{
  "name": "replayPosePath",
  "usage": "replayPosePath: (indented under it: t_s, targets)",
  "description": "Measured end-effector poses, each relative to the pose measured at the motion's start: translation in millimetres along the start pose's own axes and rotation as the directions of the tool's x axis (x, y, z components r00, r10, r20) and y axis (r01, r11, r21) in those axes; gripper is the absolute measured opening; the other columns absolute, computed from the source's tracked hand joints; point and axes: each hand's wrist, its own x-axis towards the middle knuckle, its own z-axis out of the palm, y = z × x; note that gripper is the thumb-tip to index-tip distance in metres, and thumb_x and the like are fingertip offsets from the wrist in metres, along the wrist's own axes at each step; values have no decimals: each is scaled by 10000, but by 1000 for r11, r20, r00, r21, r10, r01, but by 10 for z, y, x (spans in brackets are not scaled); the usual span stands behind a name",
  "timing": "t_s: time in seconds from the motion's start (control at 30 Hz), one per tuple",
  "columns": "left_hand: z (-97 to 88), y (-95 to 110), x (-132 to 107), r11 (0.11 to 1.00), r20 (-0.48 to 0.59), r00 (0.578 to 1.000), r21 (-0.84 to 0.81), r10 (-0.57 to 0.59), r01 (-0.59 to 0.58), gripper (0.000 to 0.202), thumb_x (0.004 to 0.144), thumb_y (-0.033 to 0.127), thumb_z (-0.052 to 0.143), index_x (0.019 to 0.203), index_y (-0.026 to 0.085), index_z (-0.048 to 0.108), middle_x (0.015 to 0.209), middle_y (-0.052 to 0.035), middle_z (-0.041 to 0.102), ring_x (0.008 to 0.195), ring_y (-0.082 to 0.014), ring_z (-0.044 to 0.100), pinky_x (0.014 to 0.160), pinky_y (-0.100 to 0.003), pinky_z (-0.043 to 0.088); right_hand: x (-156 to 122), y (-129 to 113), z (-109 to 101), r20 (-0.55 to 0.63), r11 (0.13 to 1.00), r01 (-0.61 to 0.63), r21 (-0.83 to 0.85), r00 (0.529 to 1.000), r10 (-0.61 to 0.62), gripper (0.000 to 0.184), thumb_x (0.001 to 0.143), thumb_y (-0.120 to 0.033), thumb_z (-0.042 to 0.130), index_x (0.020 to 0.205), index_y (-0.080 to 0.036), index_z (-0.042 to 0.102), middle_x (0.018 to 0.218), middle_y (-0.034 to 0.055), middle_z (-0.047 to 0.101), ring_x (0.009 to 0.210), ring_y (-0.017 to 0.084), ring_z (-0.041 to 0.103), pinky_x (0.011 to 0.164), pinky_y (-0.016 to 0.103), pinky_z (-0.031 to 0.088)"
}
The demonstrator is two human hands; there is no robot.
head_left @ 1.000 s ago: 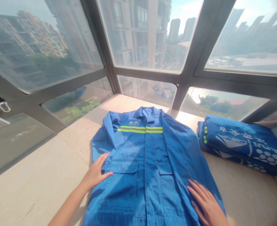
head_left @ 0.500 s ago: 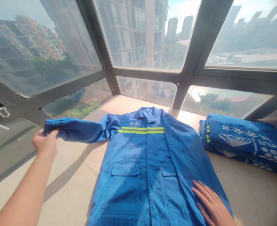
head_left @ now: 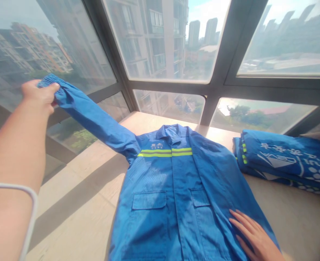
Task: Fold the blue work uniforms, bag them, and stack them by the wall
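A blue work jacket [head_left: 151,181] lies front side up, its collar pointing away from me and a yellow-and-grey reflective band across the chest. My left hand [head_left: 40,95] is closed around the elastic cuff of one sleeve [head_left: 94,119], which is stretched up and out to the left, off the surface. At the lower right, my right hand [head_left: 254,233] rests flat on the other sleeve, fingers extended. That sleeve lies along the jacket's side over the front. The hem runs out of the bottom of the picture.
A stack of folded blue garments [head_left: 282,156] with white print sits to the right of the jacket. The pale surface [head_left: 81,203] is bordered by dark window frames [head_left: 171,87], with buildings outside. A white cable-like loop [head_left: 31,195] crosses my left forearm.
My left hand has raised the sleeve cuff up and slightly left, so the sleeve now slants upward. My right hand stays on the other sleeve, while the view has shifted slightly.
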Motion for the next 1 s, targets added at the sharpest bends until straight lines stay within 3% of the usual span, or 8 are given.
replayPosePath:
  t_s: [0.23, 0.4, 0.47, 0.6, 0.7, 0.9, 0.93, 1.0]
  targets:
    - [356, 946, -251, 860, 426, 901, -487, 84, 150, 514, 877, 182, 570, 1255, -146, 450, 803, 121, 639, 711, 38, 634, 759, -232, 491, 632, -69, -254, 136, 879, -326, 350, 945, 296, 367, 930, -520, 578, 1134, -272, 755, 1236, 90, 720, 1134, 270, 689, 1009, 404, 564]
    - [37, 1567, -1318, 759, 538, 702, -651, 466, -5, 448, 835, 188, 713, 1209, -37, 610, 833, 40, 689, 710, -42, 643, 698, -171, 513, 1606, -337, -637, 304, 440, -455, 774, 877, 373, 523, 870, -621, 626, 1207, -228, 703, 1242, 127, 711, 1096, 299, 691, 959, 428, 568]
    - [-205, 1623, -1915, 722, 585, 458, -657, 670, -216, 319, 849, 169, 676, 1148, 59, 690, 952, -17, 729, 811, -95, 664, 714, -178, 504, 1941, -479, -695, 397, 138, -456, 879, 861, 319, 553, 881, -627, 617, 1260, -226, 657, 1287, 131, 687, 1108, 296, 684, 947, 433, 567]
    - [-753, 1368, -3147, 490, 570, -222, -808, 791, -326, 397, 737, 89, 693, 1122, 184, 718, 998, -44, 756, 883, -204, 696, 769, -267, 509, 2365, -745, -467, 582, -350, -511, 785, 802, 136, 579, 912, -650, 555, 1273, -201, 610, 1295, 140, 670, 1125, 281, 674, 958, 445, 551]
    - [-1058, 969, -3895, 530, 539, -443, -834, 717, -155, 305, 699, 142, 732, 992, 227, 723, 813, -23, 741, 736, -214, 681, 648, -283, 488, 2529, -973, -132, 680, -459, -601, 655, 733, 11, 622, 935, -673, 481, 1301, -177, 569, 1261, 155, 664, 1051, 257, 691, 903, 426, 562]
    - [-905, 124, -4317, 772, 637, -449, -588, 627, 244, 378, 813, 372, 686, 1170, 252, 710, 1125, -56, 757, 968, -233, 709, 810, -275, 526, 2614, -1341, 274, 696, -118, -686, 718, 707, 128, 588, 846, -402, 691, 1376, -228, 505, 1051, 45, 684, 833, 159, 655, 697, 265, 528]
    - [-768, -24, -4246, 846, 757, -379, -492, 533, 208, 322, 844, 420, 653, 1103, 245, 727, 1097, -55, 759, 959, -230, 709, 820, -281, 525, 2604, -1344, 300, 680, -35, -687, 726, 711, 179, 591, 828, -350, 703, 1372, -227, 510, 1003, 28, 680, 822, 154, 647, 688, 255, 524]
    - [-439, -335, -4051, 980, 980, -20, -196, 197, 46, 294, 876, 476, 581, 857, 211, 708, 897, -65, 749, 856, -238, 700, 763, -301, 517, 2592, -1303, 332, 671, 102, -699, 708, 710, 214, 512, 834, -303, 673, 1321, -195, 556, 899, 13, 669, 785, 156, 645, 672, 257, 529]
